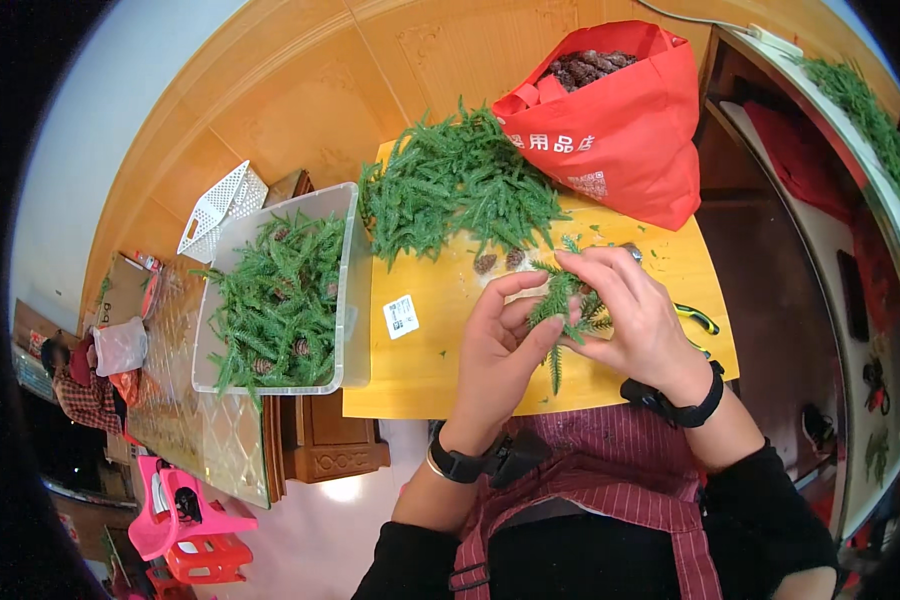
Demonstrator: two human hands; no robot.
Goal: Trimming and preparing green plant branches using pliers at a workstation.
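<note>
Over the near part of the yellow tabletop (410, 375), both of my hands are closed on one green pine sprig (553, 300). My left hand (500, 345) grips its left side, with the thumb pressed against the needles. Around the upper and right part curl the fingers of my right hand (632, 315), hiding some of it. Just beyond my hands lie small brown pine cones (485, 263). A tool with yellow-and-black handles (698, 318) sits partly hidden to the right of my right hand. Further back is a heap of loose green sprigs (455, 190).
A clear plastic bin (351, 300) of sprigs and cones stands left. Behind it is a white perforated basket (232, 205). A red bag (620, 140) with pine cones stands back right. A white label (401, 316) lies on the tabletop. Pink stool (175, 515) at lower left.
</note>
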